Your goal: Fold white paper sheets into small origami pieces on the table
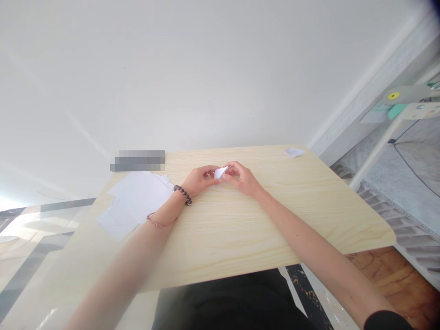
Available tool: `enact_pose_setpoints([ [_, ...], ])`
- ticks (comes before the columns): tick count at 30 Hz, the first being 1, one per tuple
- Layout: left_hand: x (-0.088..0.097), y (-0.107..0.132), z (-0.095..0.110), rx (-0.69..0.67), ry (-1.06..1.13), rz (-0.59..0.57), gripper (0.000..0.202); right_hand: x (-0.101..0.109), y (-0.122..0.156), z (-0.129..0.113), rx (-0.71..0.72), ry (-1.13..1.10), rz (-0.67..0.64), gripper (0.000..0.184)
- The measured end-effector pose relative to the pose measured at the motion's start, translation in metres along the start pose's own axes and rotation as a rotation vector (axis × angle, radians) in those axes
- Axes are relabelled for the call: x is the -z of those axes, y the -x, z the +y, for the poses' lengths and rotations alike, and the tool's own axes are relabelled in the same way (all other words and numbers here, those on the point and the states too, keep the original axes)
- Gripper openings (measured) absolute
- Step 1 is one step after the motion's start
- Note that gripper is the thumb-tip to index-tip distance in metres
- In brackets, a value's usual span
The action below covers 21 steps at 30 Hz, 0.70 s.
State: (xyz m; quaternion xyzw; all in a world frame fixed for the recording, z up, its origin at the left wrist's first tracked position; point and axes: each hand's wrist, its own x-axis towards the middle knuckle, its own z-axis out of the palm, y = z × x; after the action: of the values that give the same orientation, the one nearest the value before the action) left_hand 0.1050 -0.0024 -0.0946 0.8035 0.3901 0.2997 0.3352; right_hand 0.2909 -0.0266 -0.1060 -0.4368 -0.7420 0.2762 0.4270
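A small folded white paper piece (220, 172) is pinched between both my hands above the middle of a light wooden table (275, 215). My left hand (200, 180) grips its left side with curled fingers; a dark bead bracelet and a thin cord sit on that wrist. My right hand (242, 178) holds the right side, fingers closed on the paper.
Several white paper sheets (137, 199) lie stacked at the table's left. A small folded paper (294, 151) rests at the far right corner. A white wall stands behind the table. A white stand leg (378, 151) and grey fabric are to the right.
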Motion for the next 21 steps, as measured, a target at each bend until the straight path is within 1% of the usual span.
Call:
enact_pose_setpoints([
  [8, 0.0007, 0.0008, 0.0038, 0.025, -0.023, -0.012, 0.046, 0.0004, -0.0004, 0.0007, -0.038, -0.012, -0.027, 0.031],
  [13, 0.001, 0.0016, 0.0064, 0.021, 0.003, -0.015, 0.044, 0.0007, -0.0009, -0.0004, -0.033, -0.026, -0.035, 0.032],
  [21, 0.0016, 0.0019, 0.0084, 0.03, -0.036, -0.01, 0.044, 0.001, -0.0003, -0.0016, -0.03, -0.025, -0.051, 0.032],
])
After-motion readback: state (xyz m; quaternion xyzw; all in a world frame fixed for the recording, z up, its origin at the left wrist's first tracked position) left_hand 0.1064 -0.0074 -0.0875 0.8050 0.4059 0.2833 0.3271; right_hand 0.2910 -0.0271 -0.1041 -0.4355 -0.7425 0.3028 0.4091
